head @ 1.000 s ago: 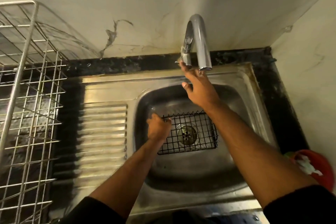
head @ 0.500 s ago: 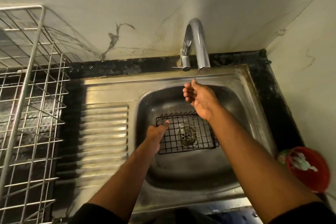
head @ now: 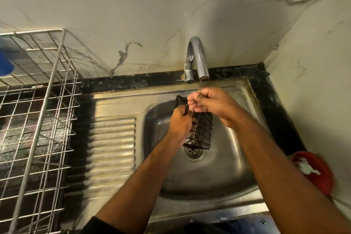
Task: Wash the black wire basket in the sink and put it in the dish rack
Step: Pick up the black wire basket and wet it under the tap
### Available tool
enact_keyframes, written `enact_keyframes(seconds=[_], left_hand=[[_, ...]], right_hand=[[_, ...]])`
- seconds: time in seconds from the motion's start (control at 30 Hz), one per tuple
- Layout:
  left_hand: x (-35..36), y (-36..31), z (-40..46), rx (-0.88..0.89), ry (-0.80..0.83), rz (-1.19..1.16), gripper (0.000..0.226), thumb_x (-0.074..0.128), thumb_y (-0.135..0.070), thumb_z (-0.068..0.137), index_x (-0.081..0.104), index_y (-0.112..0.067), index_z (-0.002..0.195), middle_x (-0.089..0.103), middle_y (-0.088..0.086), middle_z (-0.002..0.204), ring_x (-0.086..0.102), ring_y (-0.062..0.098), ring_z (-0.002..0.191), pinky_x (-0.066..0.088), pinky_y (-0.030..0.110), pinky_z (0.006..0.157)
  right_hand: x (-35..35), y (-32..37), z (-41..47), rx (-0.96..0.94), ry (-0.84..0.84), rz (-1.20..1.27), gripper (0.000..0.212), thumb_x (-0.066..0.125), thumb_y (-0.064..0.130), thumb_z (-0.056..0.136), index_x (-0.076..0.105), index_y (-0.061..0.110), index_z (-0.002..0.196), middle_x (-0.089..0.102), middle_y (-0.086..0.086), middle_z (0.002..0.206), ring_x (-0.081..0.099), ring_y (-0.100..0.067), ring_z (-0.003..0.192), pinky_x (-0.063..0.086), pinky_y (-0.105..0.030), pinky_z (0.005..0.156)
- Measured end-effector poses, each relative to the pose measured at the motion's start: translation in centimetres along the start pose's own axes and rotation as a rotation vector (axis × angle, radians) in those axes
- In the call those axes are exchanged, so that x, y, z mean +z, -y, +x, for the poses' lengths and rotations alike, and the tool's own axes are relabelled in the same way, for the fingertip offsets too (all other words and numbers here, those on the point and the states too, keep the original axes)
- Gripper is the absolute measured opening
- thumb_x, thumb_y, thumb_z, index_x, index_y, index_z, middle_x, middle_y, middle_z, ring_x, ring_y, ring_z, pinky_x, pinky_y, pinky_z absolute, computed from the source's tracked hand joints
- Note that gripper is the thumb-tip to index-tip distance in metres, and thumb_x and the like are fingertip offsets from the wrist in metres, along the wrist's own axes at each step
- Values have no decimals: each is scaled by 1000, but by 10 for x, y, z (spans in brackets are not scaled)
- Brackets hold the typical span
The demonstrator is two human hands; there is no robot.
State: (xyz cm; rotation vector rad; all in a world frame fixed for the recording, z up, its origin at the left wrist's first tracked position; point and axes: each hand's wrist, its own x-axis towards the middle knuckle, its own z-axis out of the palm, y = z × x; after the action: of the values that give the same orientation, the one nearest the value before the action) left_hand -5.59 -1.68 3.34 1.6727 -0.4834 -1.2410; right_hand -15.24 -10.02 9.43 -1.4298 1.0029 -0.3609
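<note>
Both of my hands are on the black wire basket (head: 202, 131), which I hold up on edge over the sink (head: 235, 159), above the round drain (head: 193, 153) rather than flat on the bottom. It is a thin, rectangular grid of fine black wires with shallow sides, and its lower corner hangs just over the drain's perforated metal. My left hand (head: 180, 123) is curled round the basket's left rim, thumb on top, gripping it firmly. My right hand (head: 212, 104) is bunched at the upper edge, fingers folded in against the wire; they seem to pinch it, though the blur there keeps me from seeing exactly how. A thin trickle of water falls from the curved chrome tap (head: 197, 57) onto my right knuckles.

The sink is dull, scuffed stainless steel with a rounded square bowl and a ribbed draining board (head: 112, 148) to its left. Beyond the board stands the dish rack (head: 38, 119), an open cage of pale metal wire, with something blue (head: 4, 62) at its far left edge. A red container (head: 319, 175) sits at the right of the sink on the black stone counter (head: 133, 81). Pale veined marble (head: 133, 15) lines the walls.
</note>
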Motion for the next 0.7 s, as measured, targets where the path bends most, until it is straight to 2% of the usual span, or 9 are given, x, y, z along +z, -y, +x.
enact_keyframes(seconds=[0.03, 0.1, 0.17, 0.23, 0.33, 0.43, 0.5, 0.6, 0.7], left_hand=[[0, -4, 0, -4, 17, -18, 18, 44, -11, 107, 60, -2, 111, 60, 4, 76, 58, 10, 60, 52, 24, 48], [2, -13, 0, -22, 40, -59, 19, 42, -10, 108, 60, -5, 112, 59, 4, 74, 61, 13, 64, 54, 24, 50], [5, -19, -1, -42, 63, -126, 23, 39, -7, 108, 58, 0, 120, 62, 6, 76, 66, 15, 68, 49, 21, 47], [7, -23, -2, -54, 76, -219, 27, 37, -4, 108, 55, 5, 126, 65, 9, 80, 69, 18, 74, 49, 21, 47], [9, -23, -5, -92, 77, -394, 22, 37, -2, 108, 53, 1, 122, 63, 11, 81, 69, 22, 80, 60, 27, 59], [11, -21, -14, -100, 70, -432, 24, 40, -1, 107, 55, 0, 125, 65, 10, 83, 69, 20, 82, 59, 27, 65], [12, -17, -17, -127, 20, -472, 26, 43, -1, 106, 55, -1, 129, 66, 10, 85, 68, 17, 79, 58, 28, 68], [12, -17, -28, -154, -38, -569, 27, 45, -1, 105, 53, -3, 131, 64, 10, 82, 67, 17, 77, 55, 28, 69], [13, -17, -39, -168, -28, -648, 21, 44, -5, 106, 55, -11, 122, 65, 7, 81, 67, 16, 80, 52, 32, 74]], right_hand=[[-2, 0, -4, -31, -19, -7, 18, 57, 16, 102, 73, 8, 106, 77, -9, 96, 74, -16, 88, 59, -23, 75], [-6, -2, -5, -77, -201, 47, 14, 61, 11, 99, 72, 11, 106, 76, -8, 101, 74, -16, 92, 61, -28, 82], [-10, -2, -4, -81, -206, 44, 15, 61, 9, 98, 72, 13, 107, 76, -9, 105, 74, -17, 97, 60, -30, 86], [-9, -5, -4, -88, -133, 46, 18, 59, 10, 99, 72, 9, 111, 77, -9, 102, 75, -16, 95, 60, -28, 83], [-16, -9, -6, -145, -319, -27, 18, 61, 6, 98, 72, 11, 110, 76, -4, 101, 74, -10, 90, 60, -24, 79], [-24, -21, -21, -103, -299, -57, 18, 61, 3, 97, 71, 13, 107, 76, -5, 95, 76, -13, 84, 61, -25, 73], [-28, -32, -33, -66, -378, -83, 16, 62, 5, 96, 71, 16, 105, 77, -6, 91, 76, -13, 73, 61, -27, 65], [-30, -40, -58, -3, -422, -162, 7, 64, 20, 98, 70, 19, 98, 76, -4, 79, 64, -7, 49, 48, -22, 43], [-23, -43, -79, 64, -496, -275, 40, 51, 50, 100, 70, 17, 90, 70, -1, 65, 56, -6, 44, 41, -17, 37]])
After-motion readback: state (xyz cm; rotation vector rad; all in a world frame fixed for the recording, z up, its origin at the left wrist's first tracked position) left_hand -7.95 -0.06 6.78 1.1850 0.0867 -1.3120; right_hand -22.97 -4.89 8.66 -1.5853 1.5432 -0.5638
